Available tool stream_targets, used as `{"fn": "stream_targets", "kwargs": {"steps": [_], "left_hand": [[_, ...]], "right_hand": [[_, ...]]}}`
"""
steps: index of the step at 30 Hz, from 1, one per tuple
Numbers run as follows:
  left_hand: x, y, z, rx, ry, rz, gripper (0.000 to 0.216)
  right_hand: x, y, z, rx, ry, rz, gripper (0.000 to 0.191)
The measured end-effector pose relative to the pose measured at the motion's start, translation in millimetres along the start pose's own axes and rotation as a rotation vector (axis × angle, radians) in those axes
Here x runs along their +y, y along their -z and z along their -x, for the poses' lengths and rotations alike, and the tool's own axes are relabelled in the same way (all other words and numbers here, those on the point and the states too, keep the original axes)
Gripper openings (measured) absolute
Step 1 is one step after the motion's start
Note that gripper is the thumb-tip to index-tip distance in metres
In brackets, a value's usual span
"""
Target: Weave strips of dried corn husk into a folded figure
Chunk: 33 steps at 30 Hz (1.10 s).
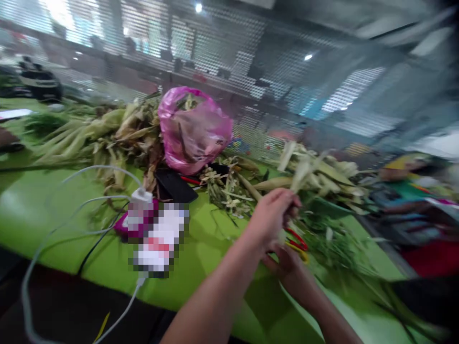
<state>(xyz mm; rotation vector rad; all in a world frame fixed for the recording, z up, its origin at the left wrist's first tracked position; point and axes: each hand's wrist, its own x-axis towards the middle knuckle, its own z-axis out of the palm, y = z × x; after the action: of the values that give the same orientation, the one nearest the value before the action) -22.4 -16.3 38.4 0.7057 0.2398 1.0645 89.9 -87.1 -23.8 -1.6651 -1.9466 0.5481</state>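
Note:
My left hand [274,215] is closed, its fingers curled around a pale strip of corn husk [300,177] that seems to stick up past the fingertips. Just below it, my right hand [287,263] has its thumb and fingers drawn together at a small pale piece between the hands; blur hides what exactly it grips. Red and yellow loops [297,244], possibly scissor handles, lie right beside my hands on the green table [211,239]. Behind them spreads a heap of corn husks [326,174], with thin green sprigs [333,243] to the right.
A pink plastic bag [195,129] stands at the back beside another husk pile [118,124]. Left of my arms are a phone [161,243] on a white cable, a purple power strip [145,222] and a dark flat object [175,185]. Mesh screening [222,43] rises behind the table.

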Motion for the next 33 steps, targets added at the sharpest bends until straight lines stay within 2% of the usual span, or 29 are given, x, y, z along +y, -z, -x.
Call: {"fn": "stream_targets", "kwargs": {"steps": [3,7,9,10,12,15,17,19,21,26,30,33], "left_hand": [[0,2,-2,0.037,-0.029,0.095,0.025],[-5,6,-6,0.144,-0.003,0.141,0.021],[-6,9,-8,0.215,-0.003,0.147,0.021],[-7,10,-9,0.235,-0.009,0.152,0.021],[-8,14,-11,0.268,-0.014,0.159,0.021],[-12,17,-13,0.288,0.001,0.164,0.022],[-16,17,-13,0.297,0.016,0.158,0.022],[-18,16,-13,0.297,0.024,0.157,0.022],[-19,15,-13,0.291,0.033,0.164,0.022],[-19,10,-12,0.300,0.061,0.182,0.023],[-21,7,-11,0.290,0.076,0.192,0.023],[-20,5,-10,0.298,0.086,0.198,0.023]], "right_hand": [[5,39,50,-0.145,-0.092,-0.001,0.018],[31,95,131,-0.189,-0.388,0.056,0.023],[49,118,168,-0.323,-0.563,0.079,0.023],[56,128,182,-0.344,-0.659,0.115,0.024],[63,142,196,-0.288,-0.747,0.203,0.021],[55,150,182,-0.026,-0.629,0.348,0.023],[44,148,159,0.050,-0.543,0.435,0.028],[39,144,138,0.016,-0.524,0.519,0.032],[42,140,122,0.017,-0.506,0.527,0.025],[66,134,100,0.220,-0.365,0.453,0.023],[79,120,70,0.224,-0.345,0.598,0.019],[87,104,49,0.281,-0.397,0.661,0.018]]}}
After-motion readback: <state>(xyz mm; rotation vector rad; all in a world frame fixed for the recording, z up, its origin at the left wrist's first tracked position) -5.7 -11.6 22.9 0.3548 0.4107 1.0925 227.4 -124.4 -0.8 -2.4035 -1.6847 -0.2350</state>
